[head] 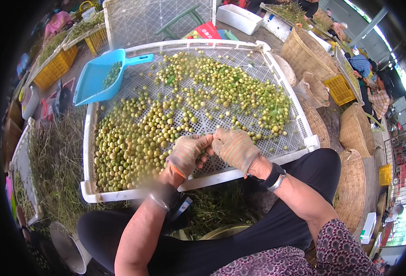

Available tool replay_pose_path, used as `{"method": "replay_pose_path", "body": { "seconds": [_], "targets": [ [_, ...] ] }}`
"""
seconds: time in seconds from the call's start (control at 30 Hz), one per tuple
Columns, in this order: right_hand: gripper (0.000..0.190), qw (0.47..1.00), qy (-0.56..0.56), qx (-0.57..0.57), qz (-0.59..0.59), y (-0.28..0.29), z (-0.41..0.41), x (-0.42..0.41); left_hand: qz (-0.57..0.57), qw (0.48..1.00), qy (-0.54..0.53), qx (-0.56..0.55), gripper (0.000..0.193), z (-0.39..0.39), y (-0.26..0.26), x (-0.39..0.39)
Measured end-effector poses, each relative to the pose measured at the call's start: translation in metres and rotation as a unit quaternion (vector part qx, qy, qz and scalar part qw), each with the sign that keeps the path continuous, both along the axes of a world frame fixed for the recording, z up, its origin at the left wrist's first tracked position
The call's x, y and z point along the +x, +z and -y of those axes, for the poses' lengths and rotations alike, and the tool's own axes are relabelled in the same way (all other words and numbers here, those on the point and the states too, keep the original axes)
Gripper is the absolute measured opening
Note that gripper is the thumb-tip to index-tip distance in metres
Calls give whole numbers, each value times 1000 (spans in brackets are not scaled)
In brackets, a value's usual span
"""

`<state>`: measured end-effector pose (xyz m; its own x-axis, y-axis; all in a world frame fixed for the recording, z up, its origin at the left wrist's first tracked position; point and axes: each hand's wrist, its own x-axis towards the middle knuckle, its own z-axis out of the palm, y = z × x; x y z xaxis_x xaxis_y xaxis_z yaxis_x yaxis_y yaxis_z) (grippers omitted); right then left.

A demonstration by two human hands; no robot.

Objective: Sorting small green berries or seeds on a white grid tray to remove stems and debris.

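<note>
A white perforated plastic tray point(201, 181) lies before me, with small round green fruits point(130, 151) heaped at its left and more, mixed with thin stems point(275, 108), at its upper right. Above the tray's near half, my left hand point(189, 151) and my right hand point(235, 146), both in striped knitted gloves, meet at the fingertips. The fingers of both are curled. Something small and green shows near the left fingers, but what either hand pinches is hidden. A blue plastic dustpan point(97, 77) rests on the tray's upper left corner with several green fruits in it.
Cut stems point(58, 151) are piled left of the tray. Woven baskets point(306, 51) and yellow crates point(339, 89) stand to the right. Another white tray point(154, 20) stands upright behind. Co-workers point(361, 65) sit at right and far left. A white bucket point(70, 248) is at lower left.
</note>
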<state>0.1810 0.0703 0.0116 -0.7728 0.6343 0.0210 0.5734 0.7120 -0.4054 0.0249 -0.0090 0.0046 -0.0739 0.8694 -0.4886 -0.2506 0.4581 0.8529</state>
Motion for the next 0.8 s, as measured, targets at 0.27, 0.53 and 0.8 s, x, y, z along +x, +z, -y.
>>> {"method": "replay_pose_path", "body": {
  "seconds": [0.27, 0.53, 0.8],
  "targets": [
    [19, 776, -179, -547, -258, -36, -64, 54, 147, 989, -10, 16, 21, -4, 6, 1],
    [25, 992, -118, 47, -3, -25, -119, 15, 294, 951, 89, -20, 19, -2, -6, -14],
    [20, 986, -162, -43, 5, -12, -103, 11, 292, 949, 118, -25, 18, -4, -1, -11]
  ]
}}
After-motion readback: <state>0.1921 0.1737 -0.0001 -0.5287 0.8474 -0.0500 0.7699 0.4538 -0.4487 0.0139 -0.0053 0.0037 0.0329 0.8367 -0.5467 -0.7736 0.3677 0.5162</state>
